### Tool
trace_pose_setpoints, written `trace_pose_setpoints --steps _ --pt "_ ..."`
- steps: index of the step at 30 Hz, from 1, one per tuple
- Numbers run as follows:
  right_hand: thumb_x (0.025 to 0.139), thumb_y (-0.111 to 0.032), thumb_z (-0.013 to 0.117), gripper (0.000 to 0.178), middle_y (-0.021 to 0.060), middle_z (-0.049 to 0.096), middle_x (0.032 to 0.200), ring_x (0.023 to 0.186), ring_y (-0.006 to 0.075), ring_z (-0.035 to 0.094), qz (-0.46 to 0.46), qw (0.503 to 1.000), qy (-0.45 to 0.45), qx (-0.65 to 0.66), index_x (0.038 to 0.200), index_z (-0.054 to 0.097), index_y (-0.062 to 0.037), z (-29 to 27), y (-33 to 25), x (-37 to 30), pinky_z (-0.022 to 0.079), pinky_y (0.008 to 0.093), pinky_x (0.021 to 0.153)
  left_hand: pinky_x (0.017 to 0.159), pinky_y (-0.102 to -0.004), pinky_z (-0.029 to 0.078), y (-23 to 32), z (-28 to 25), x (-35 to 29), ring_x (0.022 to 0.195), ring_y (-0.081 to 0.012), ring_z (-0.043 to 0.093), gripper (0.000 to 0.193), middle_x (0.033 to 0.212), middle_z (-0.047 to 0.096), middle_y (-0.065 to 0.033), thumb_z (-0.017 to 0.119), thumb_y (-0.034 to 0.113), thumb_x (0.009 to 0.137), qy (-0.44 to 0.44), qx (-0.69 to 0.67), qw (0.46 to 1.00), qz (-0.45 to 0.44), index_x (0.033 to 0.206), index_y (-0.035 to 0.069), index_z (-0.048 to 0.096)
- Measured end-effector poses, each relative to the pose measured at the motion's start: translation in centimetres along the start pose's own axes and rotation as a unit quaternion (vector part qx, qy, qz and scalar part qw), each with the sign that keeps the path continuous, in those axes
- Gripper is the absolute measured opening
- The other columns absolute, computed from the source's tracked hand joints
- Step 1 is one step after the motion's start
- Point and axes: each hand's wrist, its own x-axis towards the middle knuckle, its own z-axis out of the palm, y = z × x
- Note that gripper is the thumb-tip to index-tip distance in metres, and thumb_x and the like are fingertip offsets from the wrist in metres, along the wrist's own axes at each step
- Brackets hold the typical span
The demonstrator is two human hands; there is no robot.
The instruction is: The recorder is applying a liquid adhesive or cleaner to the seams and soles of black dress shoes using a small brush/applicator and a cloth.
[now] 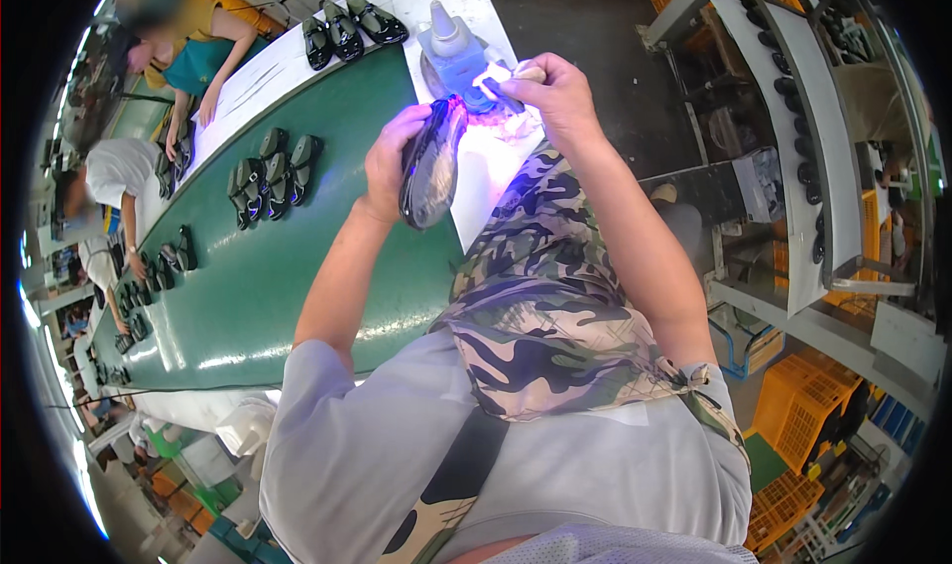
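Note:
A glossy black shoe (428,182) is in my left hand (385,162), the fingers wrapped round its side. It hangs tilted, one end up toward a bright violet-white glow. My right hand (557,96) is closed in a pinch on a small pale piece (504,76), whose kind the glare hides. This piece is just right of the shoe's upper end, apart from it. Behind both, a blue bottle with a grey cone-shaped nozzle (448,33) stands on the white work surface (481,202).
To the left runs a green belt (248,296) with several dark shoes (276,175). Three black shoes (347,30) rest on the white ledge at the back. Co-workers (198,48) handle shoes along the far side. A rack of shoes (793,118) and orange crates (805,405) stand at the right.

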Motion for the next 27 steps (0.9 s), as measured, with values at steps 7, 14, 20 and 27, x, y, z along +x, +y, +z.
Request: trace_pose_setpoints --steps 7,14,20,27 --pt "0.073 0.000 0.079 0.021 0.0019 0.061 0.074 0.064 0.0088 0.057 -0.005 0.999 -0.014 -0.031 0.082 0.060 -0.0011 0.6 -1.0 -0.5 0.049 0.0239 0.058 0.098 -0.0460 0.050 2.6 0.3 2.6 0.112 -0.0389 0.062 0.058 0.120 0.061 -0.0234 0.082 0.001 0.071 -0.023 -0.004 0.998 0.062 0.118 0.001 0.047" --pt "0.074 0.002 0.076 0.020 0.0048 0.062 0.076 0.065 0.0133 0.059 0.085 0.992 -0.046 0.079 0.085 0.060 -0.0006 1.1 -1.2 -2.2 0.049 0.0272 0.058 0.096 -0.0462 0.050 1.2 1.1 2.3 0.110 -0.0393 0.062 0.056 0.120 0.061 -0.0235 0.081 0.002 0.073 -0.031 0.020 0.998 0.050 0.118 0.000 0.049" --pt "0.074 0.001 0.076 0.019 0.0045 0.061 0.077 0.066 0.0132 0.059 0.086 0.987 -0.097 0.091 0.085 0.060 -0.0008 1.1 -3.8 -3.0 0.049 0.0272 0.059 0.094 -0.0419 0.051 2.5 1.2 3.6 0.106 -0.0366 0.064 0.057 0.116 0.064 -0.0205 0.080 0.004 0.067 -0.068 0.058 0.996 -0.031 0.117 -0.001 0.055" --pt "0.076 -0.002 0.076 0.018 0.0022 0.060 0.074 0.068 0.0080 0.057 -0.013 0.994 -0.088 -0.056 0.082 0.059 -0.0011 0.9 -6.2 -2.8 0.048 0.0249 0.058 0.075 -0.0350 0.056 2.6 1.2 3.9 0.080 -0.0251 0.069 0.056 0.095 0.069 -0.0151 0.083 0.009 0.059 -0.216 0.004 0.948 -0.234 0.110 0.001 0.062"
